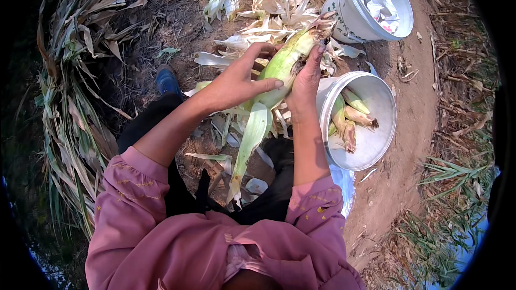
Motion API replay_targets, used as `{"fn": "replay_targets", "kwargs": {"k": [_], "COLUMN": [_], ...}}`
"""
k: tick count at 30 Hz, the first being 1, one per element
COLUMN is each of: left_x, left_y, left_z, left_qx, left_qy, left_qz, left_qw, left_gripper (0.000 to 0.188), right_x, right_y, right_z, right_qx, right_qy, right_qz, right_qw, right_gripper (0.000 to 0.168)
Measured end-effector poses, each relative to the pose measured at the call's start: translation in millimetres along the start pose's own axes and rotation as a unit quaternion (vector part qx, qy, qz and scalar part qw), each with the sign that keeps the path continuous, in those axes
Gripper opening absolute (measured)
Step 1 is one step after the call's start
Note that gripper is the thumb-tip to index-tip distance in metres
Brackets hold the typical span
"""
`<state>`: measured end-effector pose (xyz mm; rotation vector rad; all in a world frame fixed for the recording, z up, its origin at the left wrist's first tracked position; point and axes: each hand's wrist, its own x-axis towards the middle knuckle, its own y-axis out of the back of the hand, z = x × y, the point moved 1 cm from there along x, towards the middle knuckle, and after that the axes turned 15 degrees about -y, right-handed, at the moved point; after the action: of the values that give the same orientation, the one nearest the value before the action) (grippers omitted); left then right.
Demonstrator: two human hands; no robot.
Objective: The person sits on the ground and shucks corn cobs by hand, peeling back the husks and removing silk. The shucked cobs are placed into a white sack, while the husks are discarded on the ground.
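An unshelled ear of corn in green husk [278, 66], brown and ragged at its upper end, is tilted between both hands. My right hand [307, 74] grips it along its right side, the thumb near the darkened tip. My left hand [244, 74] lies against its left side, thumb across the lower husk and fingers partly hidden behind. One long husk leaf [250, 145] hangs from the ear's base towards my lap. Close by on the right, a tilted white plastic bucket [383, 145] holds several husked-in ears of corn [354, 117].
A second white bucket [342, 8] with a crumpled white bag [383, 11] stands at the upper right. Loose pale husks [266, 28] litter the soil ahead. Cut corn stalks [72, 129] are heaped on the left, and dry plants [459, 88] border the right. A blue shoe [167, 80] rests by the husks.
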<state>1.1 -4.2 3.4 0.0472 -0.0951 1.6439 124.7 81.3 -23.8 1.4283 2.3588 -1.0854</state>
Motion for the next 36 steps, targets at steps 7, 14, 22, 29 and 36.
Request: {"fn": "replay_targets", "kwargs": {"k": [7,14,22,29,36], "left_x": [-1,-1,-2,-1,-1], "left_y": [-1,-1,1,-1,-3], "left_z": [8,1,-1,-8,-4], "left_qx": [-0.099,0.059,0.135,0.226,0.322], "left_qy": [0.039,0.056,0.009,0.010,-0.020], "left_qz": [-0.002,-0.008,0.012,0.066,0.069], "left_qw": [0.994,0.997,0.991,0.972,0.944], "left_gripper": [0.057,0.051,0.035,0.027,0.018], "right_x": [-3,-3,1,-9,-8], "right_y": [-10,-12,-3,-17,-22], "right_z": [-1,6,9,2,12], "right_qx": [-0.013,-0.044,-0.082,-0.052,-0.092], "right_qy": [0.019,0.024,0.045,0.037,0.076], "right_qz": [0.011,0.014,0.012,0.006,0.030], "right_qw": [1.000,0.999,0.996,0.998,0.992], "right_gripper": [0.056,0.052,0.059,0.052,0.058]}}
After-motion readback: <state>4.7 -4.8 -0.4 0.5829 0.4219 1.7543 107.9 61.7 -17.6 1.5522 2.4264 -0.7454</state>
